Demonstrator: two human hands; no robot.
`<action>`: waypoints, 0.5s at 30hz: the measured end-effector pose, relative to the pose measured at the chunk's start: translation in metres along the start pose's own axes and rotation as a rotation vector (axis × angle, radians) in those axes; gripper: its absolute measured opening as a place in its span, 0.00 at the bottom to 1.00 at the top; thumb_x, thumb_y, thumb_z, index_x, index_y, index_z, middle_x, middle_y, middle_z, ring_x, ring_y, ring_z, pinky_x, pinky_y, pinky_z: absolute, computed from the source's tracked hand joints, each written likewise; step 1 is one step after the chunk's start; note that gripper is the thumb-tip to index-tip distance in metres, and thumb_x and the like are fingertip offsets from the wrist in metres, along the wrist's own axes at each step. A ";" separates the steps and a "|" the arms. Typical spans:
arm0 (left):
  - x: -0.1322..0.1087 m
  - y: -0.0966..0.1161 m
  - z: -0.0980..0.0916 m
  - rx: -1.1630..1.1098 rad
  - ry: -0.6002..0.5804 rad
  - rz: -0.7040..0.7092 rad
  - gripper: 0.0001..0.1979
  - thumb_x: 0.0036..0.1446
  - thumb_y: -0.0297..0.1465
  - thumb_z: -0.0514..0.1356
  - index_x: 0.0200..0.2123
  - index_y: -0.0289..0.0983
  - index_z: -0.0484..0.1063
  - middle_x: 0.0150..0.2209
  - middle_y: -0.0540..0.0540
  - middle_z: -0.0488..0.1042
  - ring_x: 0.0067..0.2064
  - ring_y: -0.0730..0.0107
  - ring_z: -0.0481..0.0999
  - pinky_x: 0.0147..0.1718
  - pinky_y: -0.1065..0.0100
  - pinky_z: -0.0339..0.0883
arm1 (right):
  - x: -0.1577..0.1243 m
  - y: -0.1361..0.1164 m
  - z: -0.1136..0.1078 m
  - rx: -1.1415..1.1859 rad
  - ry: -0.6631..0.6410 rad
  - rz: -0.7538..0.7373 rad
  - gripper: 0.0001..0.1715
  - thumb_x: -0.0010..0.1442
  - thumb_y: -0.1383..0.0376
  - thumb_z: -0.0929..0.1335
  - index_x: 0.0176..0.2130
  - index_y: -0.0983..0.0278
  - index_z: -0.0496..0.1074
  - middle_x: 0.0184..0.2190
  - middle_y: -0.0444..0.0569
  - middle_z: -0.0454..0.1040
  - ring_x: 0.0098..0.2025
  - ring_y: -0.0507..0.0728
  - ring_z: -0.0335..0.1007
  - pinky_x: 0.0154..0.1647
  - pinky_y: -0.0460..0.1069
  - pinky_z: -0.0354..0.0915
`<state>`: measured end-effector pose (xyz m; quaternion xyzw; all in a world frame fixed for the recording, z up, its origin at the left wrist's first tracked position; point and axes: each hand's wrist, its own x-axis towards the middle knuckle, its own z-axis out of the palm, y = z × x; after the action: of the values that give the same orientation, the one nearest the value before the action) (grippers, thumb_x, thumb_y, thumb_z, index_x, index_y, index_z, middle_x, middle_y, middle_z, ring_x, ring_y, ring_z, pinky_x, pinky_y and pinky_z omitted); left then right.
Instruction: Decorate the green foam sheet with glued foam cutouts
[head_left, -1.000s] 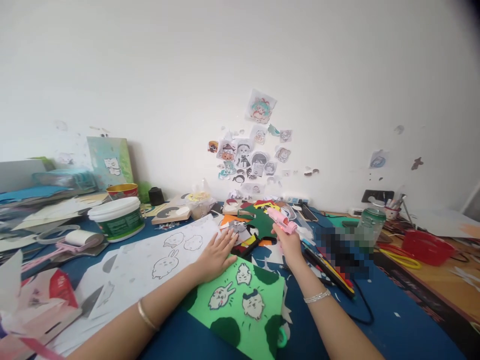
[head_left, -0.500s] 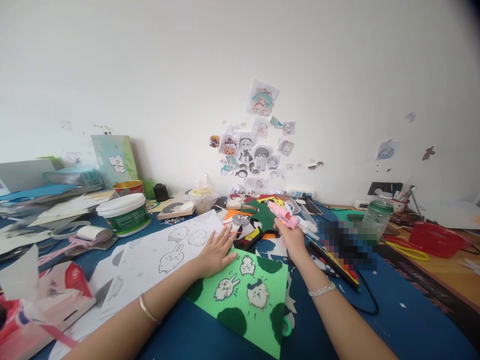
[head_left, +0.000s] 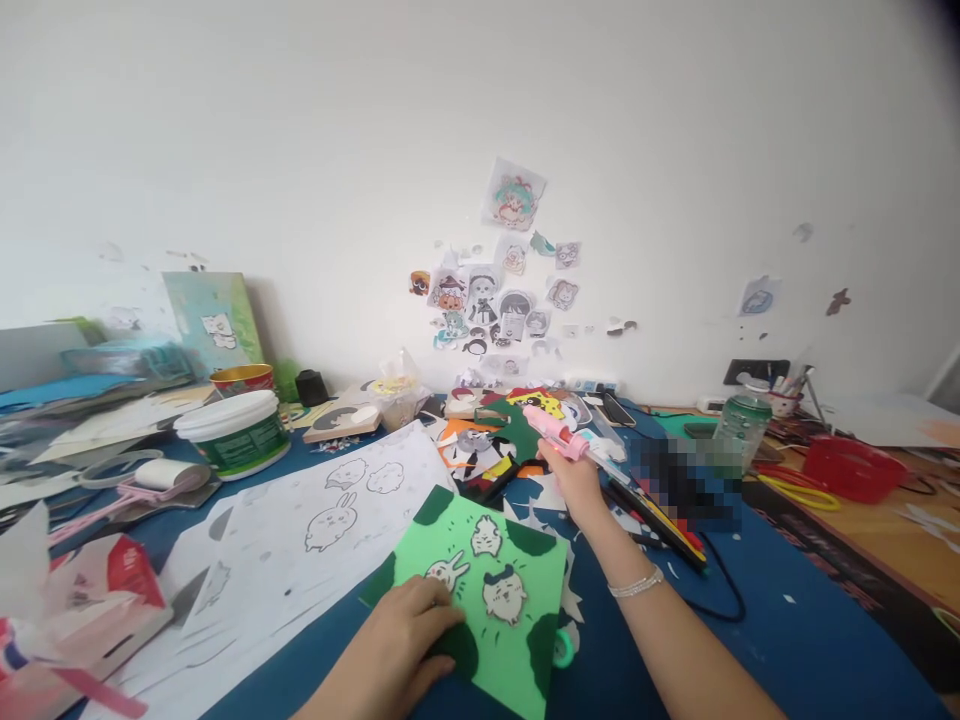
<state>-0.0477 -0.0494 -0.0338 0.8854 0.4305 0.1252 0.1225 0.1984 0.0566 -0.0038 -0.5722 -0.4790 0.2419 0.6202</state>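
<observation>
My right hand [head_left: 576, 482] is closed around a pink glue gun [head_left: 553, 430], holding it up over the paper scraps with its nozzle pointing away. A pale glue stick juts from the back of the gun. My left hand [head_left: 409, 630] rests over the lower left of a bright green card [head_left: 517, 560], fingers slightly bent and thumb apart, covering part of one dark green patch and of the rabbit cutout [head_left: 448, 572]. Two more white character cutouts show on the card, among them a dark-capped one [head_left: 503, 596]. A green tape ring [head_left: 562, 648] pokes out at its right edge.
White sheets with outline drawings [head_left: 262, 560] lie to the left. Behind are a white-lidded tub [head_left: 236, 435] and coloured scraps [head_left: 480, 450]. Markers [head_left: 660, 520], a cable, a bottle [head_left: 742, 430] and a red basket [head_left: 853, 470] stand right. A tissue pack [head_left: 105, 600] is front left.
My left hand has moved from the card's upper left corner and drawing sheet down to the card's lower left. My right hand keeps the glue gun in nearly the same place.
</observation>
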 end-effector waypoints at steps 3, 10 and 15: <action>-0.002 0.002 -0.005 -0.082 -0.009 -0.023 0.16 0.52 0.25 0.54 0.43 0.45 0.69 0.45 0.46 0.68 0.46 0.62 0.68 0.44 0.63 0.65 | -0.004 -0.005 -0.001 -0.005 -0.017 0.021 0.15 0.46 0.55 0.67 0.21 0.65 0.72 0.27 0.50 0.76 0.31 0.59 0.71 0.34 0.51 0.64; 0.004 0.014 -0.017 -0.072 -0.075 0.042 0.16 0.47 0.20 0.54 0.39 0.44 0.67 0.41 0.49 0.68 0.42 0.65 0.69 0.38 0.66 0.66 | -0.008 -0.010 0.002 0.034 -0.070 0.067 0.13 0.45 0.57 0.68 0.22 0.64 0.71 0.25 0.48 0.74 0.27 0.56 0.67 0.25 0.48 0.61; -0.001 0.010 -0.008 -0.103 0.022 0.077 0.13 0.49 0.20 0.52 0.36 0.42 0.66 0.41 0.49 0.69 0.42 0.68 0.70 0.38 0.70 0.67 | -0.022 -0.014 -0.008 0.205 -0.534 0.097 0.11 0.49 0.60 0.67 0.23 0.66 0.69 0.21 0.45 0.71 0.20 0.49 0.59 0.21 0.45 0.57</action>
<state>-0.0438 -0.0553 -0.0236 0.8925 0.3903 0.1614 0.1582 0.1928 0.0313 0.0031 -0.4447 -0.5706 0.4604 0.5145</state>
